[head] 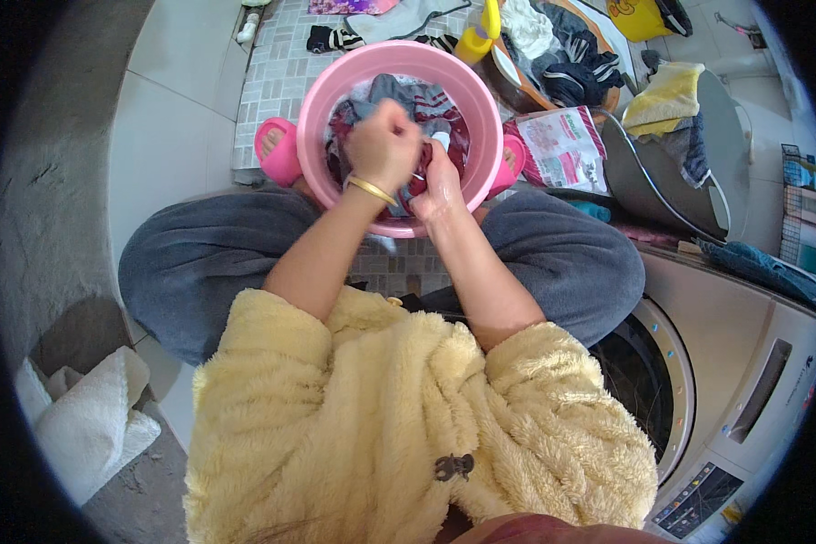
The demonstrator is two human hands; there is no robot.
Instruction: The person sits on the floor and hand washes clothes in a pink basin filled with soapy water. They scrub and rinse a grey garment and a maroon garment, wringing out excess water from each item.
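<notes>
A pink plastic basin (313, 136) stands on the floor between my feet, with wet grey and dark red clothes (418, 98) and some suds inside. My left hand (384, 149), a gold bracelet on its wrist, is curled and blurred over the clothes; whether cloth is inside its fist cannot be seen. Close beside it, my wet right hand (442, 180) grips a dark red garment (423, 160), part of which shows between the two hands. A small white thing (441, 140) shows at the right fingertips, too little visible to name.
At the right stand a front-loading washing machine (714, 340) and a grey tub (625, 160) with towels over its rim. Beyond the basin are a yellow bottle (474, 45), a heap of dark clothes (578, 75) and a printed bag (563, 146). A white towel (95, 415) lies at left.
</notes>
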